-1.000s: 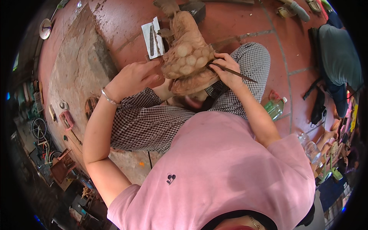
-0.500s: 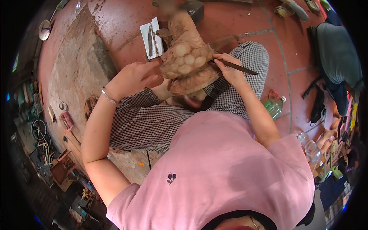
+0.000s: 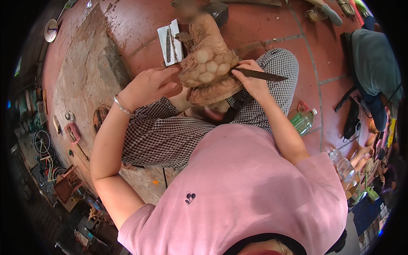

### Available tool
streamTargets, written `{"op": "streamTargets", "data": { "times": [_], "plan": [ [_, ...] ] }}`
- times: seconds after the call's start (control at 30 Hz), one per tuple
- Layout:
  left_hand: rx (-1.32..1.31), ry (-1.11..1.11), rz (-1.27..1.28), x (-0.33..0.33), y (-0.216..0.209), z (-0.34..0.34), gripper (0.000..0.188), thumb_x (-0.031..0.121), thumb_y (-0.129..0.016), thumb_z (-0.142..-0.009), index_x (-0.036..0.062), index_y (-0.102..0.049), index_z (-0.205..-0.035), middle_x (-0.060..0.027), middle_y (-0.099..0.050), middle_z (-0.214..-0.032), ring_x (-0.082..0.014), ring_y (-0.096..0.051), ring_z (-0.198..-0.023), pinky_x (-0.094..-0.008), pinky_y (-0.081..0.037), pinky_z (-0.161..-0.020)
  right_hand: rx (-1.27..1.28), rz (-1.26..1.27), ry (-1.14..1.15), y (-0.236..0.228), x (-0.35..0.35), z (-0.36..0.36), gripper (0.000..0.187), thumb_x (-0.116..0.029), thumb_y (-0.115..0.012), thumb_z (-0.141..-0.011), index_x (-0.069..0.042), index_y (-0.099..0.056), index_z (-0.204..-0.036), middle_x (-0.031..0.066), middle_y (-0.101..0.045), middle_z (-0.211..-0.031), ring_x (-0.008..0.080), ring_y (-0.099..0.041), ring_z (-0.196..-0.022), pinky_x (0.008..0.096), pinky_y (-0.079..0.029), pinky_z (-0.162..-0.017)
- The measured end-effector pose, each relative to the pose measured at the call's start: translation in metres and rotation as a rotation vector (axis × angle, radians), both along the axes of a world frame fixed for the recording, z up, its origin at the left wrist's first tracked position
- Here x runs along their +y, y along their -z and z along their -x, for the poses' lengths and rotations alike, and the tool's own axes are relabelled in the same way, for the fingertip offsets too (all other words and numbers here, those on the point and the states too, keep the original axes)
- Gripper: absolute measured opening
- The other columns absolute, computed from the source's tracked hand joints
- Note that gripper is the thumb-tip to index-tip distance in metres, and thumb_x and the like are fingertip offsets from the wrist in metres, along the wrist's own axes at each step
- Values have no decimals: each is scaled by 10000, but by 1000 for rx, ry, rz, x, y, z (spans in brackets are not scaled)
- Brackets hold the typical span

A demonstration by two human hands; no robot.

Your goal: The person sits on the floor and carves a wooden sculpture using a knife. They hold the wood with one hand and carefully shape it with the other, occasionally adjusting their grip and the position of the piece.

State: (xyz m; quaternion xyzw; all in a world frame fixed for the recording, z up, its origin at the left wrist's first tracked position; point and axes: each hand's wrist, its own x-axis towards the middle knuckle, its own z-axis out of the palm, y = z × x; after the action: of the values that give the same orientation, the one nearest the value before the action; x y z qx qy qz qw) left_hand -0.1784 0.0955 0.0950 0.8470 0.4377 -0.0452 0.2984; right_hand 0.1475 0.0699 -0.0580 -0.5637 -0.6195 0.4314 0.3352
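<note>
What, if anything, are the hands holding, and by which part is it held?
The right hand holds a dark flat tool near its end beside the carved figure. The left hand is at the figure's left side; whether it grips cannot be told.

on my right, a green bottle (image 3: pixel 302 122) is on the red tiled floor (image 3: pixel 327 51); a spoked wheel (image 3: pixel 41 143) shows far left.

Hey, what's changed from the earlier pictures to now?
The right hand has turned the tool: its outer end sits a little farther from the person than at first, its broad side showing. Nothing was taken or released. The left hand and carving look unmoved.
</note>
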Motion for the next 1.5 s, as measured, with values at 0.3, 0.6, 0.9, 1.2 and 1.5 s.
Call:
{"op": "streamTargets", "data": {
  "times": [0.3,0.6,0.9,1.2,1.5],
  "plan": [
    [-3,-24,8,0,-4,0,395,201,-625,-887,8,-574,-1228,-237,-670,-907,-409,-647,-864,-478,-523,-763,328,338,96,-31,-13,6,217,-194,-649,-940,22,-650,-951,97,-709,-1007,161,-658,-973,297,-509,-833],
    [-16,-26,-14,-1,-3,1,396,214,-623,-894,13,-579,-1233,-235,-667,-889,-409,-646,-860,-474,-525,-761,-30,-251,46,-26,-25,37,169,-94,-756,-808,9,-698,-928,163,-663,-1090,297,-658,-969,343,-525,-845],
    [-2,-25,-28,-3,-2,3,392,221,-627,-893,15,-591,-1224,-226,-674,-873,-413,-647,-851,-474,-527,-767,84,-120,34,-26,-18,29,165,-128,-736,-854,14,-707,-932,134,-695,-1049,238,-670,-910,303,-526,-799],
    [5,-36,2,-1,-3,0,403,221,-630,-888,8,-594,-1228,-233,-674,-927,-402,-645,-889,-467,-524,-782,306,319,69,-35,-1,16,244,-187,-747,-852,35,-702,-942,123,-695,-976,231,-663,-864,307,-511,-766],
    [9,-39,11,-2,-6,1,408,224,-628,-889,2,-600,-1229,-240,-668,-885,-409,-645,-856,-469,-522,-769,108,201,-12,-38,5,13,237,-203,-746,-858,10,-700,-950,96,-708,-839,166,-652,-762,306,-504,-697]
  ]
}}
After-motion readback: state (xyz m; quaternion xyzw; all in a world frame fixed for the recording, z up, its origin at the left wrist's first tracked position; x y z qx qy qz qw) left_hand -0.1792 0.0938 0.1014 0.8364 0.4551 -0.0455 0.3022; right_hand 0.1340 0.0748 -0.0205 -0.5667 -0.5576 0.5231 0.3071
